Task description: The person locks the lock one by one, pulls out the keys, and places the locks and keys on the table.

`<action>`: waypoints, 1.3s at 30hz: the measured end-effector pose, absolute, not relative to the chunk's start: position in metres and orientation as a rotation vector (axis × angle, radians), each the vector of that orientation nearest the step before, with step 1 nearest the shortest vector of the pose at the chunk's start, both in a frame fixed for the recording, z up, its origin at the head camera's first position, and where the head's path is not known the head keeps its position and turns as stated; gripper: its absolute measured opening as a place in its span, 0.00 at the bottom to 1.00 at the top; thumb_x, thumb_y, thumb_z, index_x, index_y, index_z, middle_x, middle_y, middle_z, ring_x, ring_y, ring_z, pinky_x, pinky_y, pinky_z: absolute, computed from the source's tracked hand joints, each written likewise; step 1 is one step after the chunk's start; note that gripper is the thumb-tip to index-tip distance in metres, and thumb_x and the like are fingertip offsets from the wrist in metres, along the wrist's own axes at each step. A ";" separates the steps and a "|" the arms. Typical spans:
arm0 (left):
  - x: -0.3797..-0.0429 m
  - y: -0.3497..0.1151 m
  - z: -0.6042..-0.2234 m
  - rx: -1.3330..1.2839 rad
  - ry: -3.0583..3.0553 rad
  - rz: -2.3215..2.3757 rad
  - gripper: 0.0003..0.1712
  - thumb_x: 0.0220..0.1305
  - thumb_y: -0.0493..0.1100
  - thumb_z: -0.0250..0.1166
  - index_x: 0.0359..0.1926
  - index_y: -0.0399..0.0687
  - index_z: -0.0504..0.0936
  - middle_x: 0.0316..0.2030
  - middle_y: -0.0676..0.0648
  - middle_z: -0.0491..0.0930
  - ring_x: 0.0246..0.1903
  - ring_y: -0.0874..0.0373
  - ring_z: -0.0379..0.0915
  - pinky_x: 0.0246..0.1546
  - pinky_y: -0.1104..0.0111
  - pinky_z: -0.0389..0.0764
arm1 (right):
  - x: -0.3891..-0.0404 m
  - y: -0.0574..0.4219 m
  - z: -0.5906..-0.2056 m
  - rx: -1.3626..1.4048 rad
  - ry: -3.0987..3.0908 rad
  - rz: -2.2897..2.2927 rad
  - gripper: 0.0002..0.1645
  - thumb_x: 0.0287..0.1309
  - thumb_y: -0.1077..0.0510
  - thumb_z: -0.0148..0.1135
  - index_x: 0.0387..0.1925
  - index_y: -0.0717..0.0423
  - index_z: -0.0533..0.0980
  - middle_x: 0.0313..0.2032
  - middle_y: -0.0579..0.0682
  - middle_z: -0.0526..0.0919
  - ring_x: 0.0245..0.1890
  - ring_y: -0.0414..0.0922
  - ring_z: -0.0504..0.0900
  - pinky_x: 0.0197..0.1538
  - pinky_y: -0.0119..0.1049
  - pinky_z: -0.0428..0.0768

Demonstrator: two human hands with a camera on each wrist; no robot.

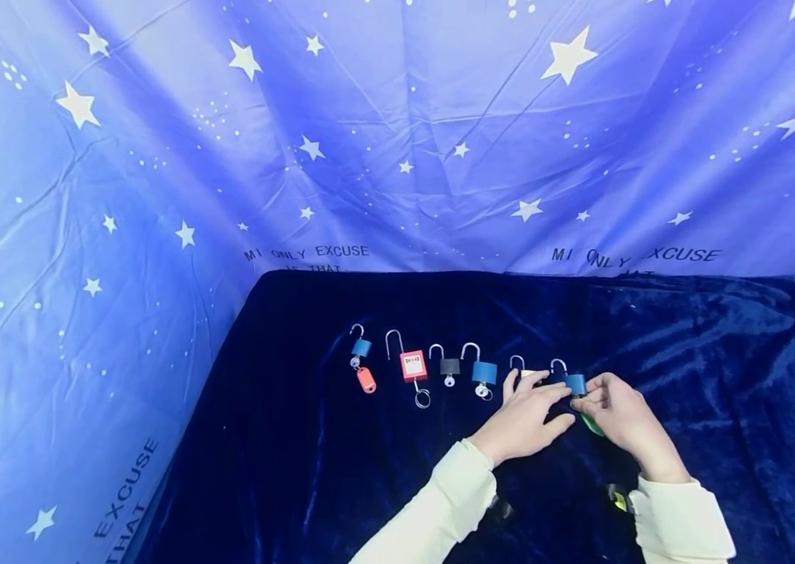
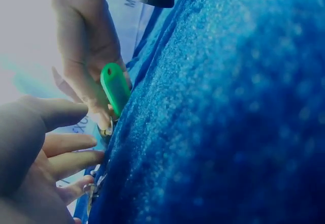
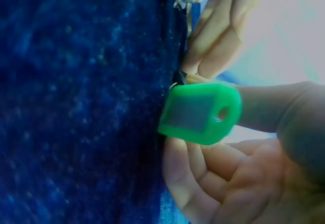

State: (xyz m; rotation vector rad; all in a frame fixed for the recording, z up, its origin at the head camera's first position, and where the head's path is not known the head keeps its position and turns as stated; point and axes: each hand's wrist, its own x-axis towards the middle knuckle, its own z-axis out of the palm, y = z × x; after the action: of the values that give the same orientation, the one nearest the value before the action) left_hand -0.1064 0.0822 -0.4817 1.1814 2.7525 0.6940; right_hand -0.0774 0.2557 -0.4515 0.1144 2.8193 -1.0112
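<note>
Near the right end of a row of open padlocks lies a blue padlock (image 1: 575, 384), its shackle swung up. My right hand (image 1: 619, 411) pinches the small key (image 2: 105, 131) at its lower end, largely hidden by the fingers. A green key tag (image 3: 198, 113) hangs from this key below the thumb. From the left, my left hand (image 1: 524, 419) reaches across with fairly straight fingers, and its fingertips rest on the blue padlock's side. Under those fingers a pale padlock (image 1: 529, 374) is mostly covered.
Leftward in the row lie another blue padlock (image 1: 485, 372), a black padlock (image 1: 449, 366), a red padlock (image 1: 413, 365) and a small blue padlock (image 1: 362, 348) with an orange tag (image 1: 366, 381). Dark blue velvet cloth (image 1: 263, 470) covers the table; a starry curtain (image 1: 397, 117) hangs behind.
</note>
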 end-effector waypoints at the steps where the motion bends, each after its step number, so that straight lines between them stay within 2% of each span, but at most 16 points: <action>1: -0.107 0.082 -0.482 1.180 2.751 0.711 0.26 0.68 0.58 0.44 0.62 0.58 0.68 0.62 0.61 0.66 0.68 0.62 0.45 0.66 0.52 0.41 | -0.078 0.257 -0.452 0.110 2.809 -1.033 0.23 0.55 0.51 0.59 0.41 0.67 0.66 0.31 0.50 0.80 0.32 0.44 0.78 0.37 0.43 0.74; 6: -0.108 0.082 -0.484 1.154 2.754 0.839 0.23 0.69 0.55 0.44 0.61 0.58 0.70 0.61 0.61 0.67 0.68 0.63 0.45 0.66 0.52 0.41 | -0.078 0.259 -0.456 0.103 2.730 -1.211 0.26 0.58 0.51 0.57 0.46 0.68 0.65 0.35 0.52 0.80 0.33 0.41 0.77 0.36 0.35 0.73; 11: -0.109 0.081 -0.480 1.138 2.782 1.067 0.20 0.67 0.50 0.48 0.57 0.55 0.74 0.58 0.59 0.71 0.66 0.62 0.51 0.66 0.54 0.48 | -0.078 0.259 -0.454 0.104 2.656 -1.395 0.29 0.59 0.51 0.56 0.51 0.70 0.62 0.39 0.55 0.79 0.34 0.36 0.76 0.38 0.29 0.73; 17: -0.114 0.078 -0.475 1.077 2.746 1.389 0.18 0.67 0.46 0.48 0.54 0.54 0.77 0.54 0.59 0.74 0.63 0.62 0.58 0.64 0.63 0.56 | -0.079 0.259 -0.447 0.110 2.619 -1.465 0.33 0.60 0.45 0.54 0.55 0.67 0.60 0.43 0.56 0.79 0.39 0.36 0.76 0.43 0.28 0.72; 21: -0.119 0.074 -0.473 0.940 2.714 1.625 0.15 0.65 0.43 0.50 0.48 0.58 0.79 0.51 0.60 0.75 0.55 0.69 0.65 0.56 0.73 0.64 | -0.079 0.258 -0.442 0.122 2.599 -1.476 0.35 0.59 0.42 0.52 0.57 0.64 0.61 0.45 0.56 0.78 0.42 0.37 0.76 0.44 0.28 0.71; 24: -0.125 0.071 -0.472 0.837 2.688 1.829 0.12 0.63 0.39 0.52 0.44 0.54 0.78 0.45 0.58 0.77 0.46 0.71 0.70 0.48 0.78 0.68 | -0.079 0.256 -0.439 0.091 2.607 -1.490 0.33 0.59 0.42 0.53 0.56 0.62 0.62 0.44 0.55 0.79 0.42 0.38 0.76 0.44 0.27 0.70; 28: -0.132 0.068 -0.472 0.736 2.545 2.047 0.13 0.61 0.35 0.54 0.48 0.46 0.73 0.42 0.49 0.79 0.41 0.67 0.75 0.43 0.78 0.72 | -0.078 0.251 -0.437 0.009 2.616 -1.515 0.30 0.59 0.44 0.54 0.54 0.61 0.64 0.42 0.53 0.80 0.41 0.39 0.76 0.44 0.27 0.70; 30: -0.133 0.066 -0.473 0.689 2.472 2.090 0.16 0.61 0.34 0.54 0.51 0.45 0.71 0.42 0.46 0.80 0.39 0.65 0.77 0.42 0.77 0.73 | -0.077 0.248 -0.437 -0.030 2.605 -1.536 0.28 0.59 0.45 0.55 0.53 0.60 0.64 0.42 0.52 0.80 0.41 0.40 0.76 0.44 0.28 0.71; 39: -0.133 0.061 -0.468 0.662 2.493 1.971 0.17 0.62 0.39 0.55 0.53 0.49 0.76 0.42 0.50 0.82 0.37 0.73 0.75 0.41 0.80 0.72 | -0.076 0.242 -0.439 -0.109 2.585 -1.590 0.25 0.60 0.49 0.55 0.52 0.61 0.64 0.40 0.55 0.78 0.38 0.44 0.77 0.41 0.30 0.73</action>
State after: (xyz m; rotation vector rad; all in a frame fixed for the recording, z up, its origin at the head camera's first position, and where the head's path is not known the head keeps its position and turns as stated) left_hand -0.1326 0.0608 -0.4676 0.6618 2.4927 1.9706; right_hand -0.0763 0.2421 -0.4385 -0.1086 2.5852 -1.5897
